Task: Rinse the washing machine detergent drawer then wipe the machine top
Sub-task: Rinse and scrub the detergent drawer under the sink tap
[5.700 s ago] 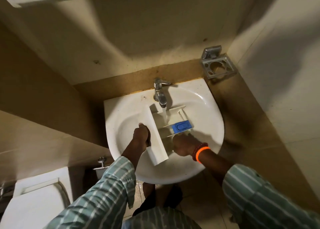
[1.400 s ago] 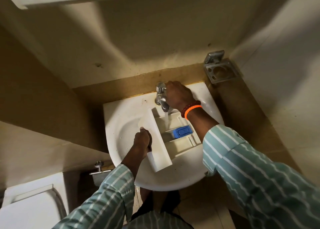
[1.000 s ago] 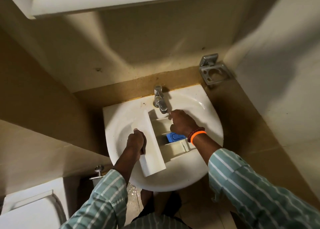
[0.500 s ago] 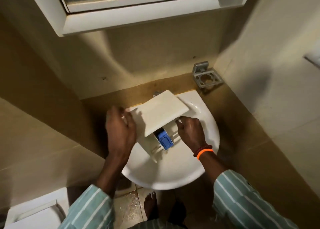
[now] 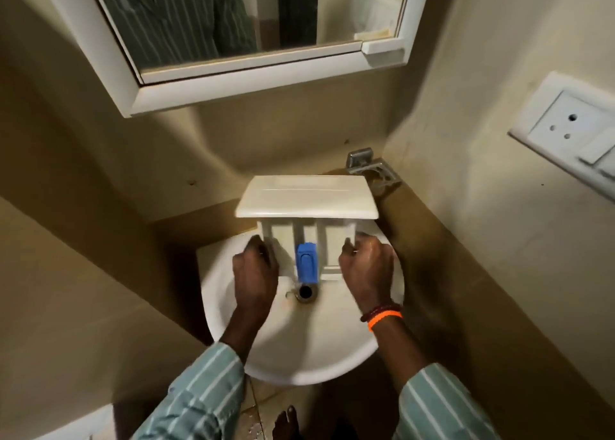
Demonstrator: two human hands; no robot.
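Detergent drawer: the detergent drawer (image 5: 307, 216) is held up over the sink (image 5: 312, 346), stood on end with its broad white front panel uppermost and its open compartments facing the wearer; its lower end hangs just above the drain hole (image 5: 304, 291).
Sink: white wall basin, wet-looking around the drain (motion blur makes it hard to say whether water is running off the drawer).
Left hand: the left hand (image 5: 254, 273) is closed on the drawer's left side wall, fingers wrapped round the edge.
Right hand: the right hand (image 5: 367, 266) is clamped on the right side wall, level with the left; an orange band (image 5: 384, 318) sits on that wrist.
Blue siphon cap: the blue siphon cap (image 5: 307, 261) sits in the middle compartment, between the two hands and touching neither.
Where the drawer lies relative to the hands: between them, gripped low on both sides, so most of its body and the panel rise above the knuckles.
Step in hand: by the look of it, the tail of the rinse, tipping the drawer on end so it drains into the basin.
Next move calls for: probably a shake or a short hold over the drain, with both grips kept firm on the slick plastic, before it is carried back to the machine (not in view) and the top gets wiped.
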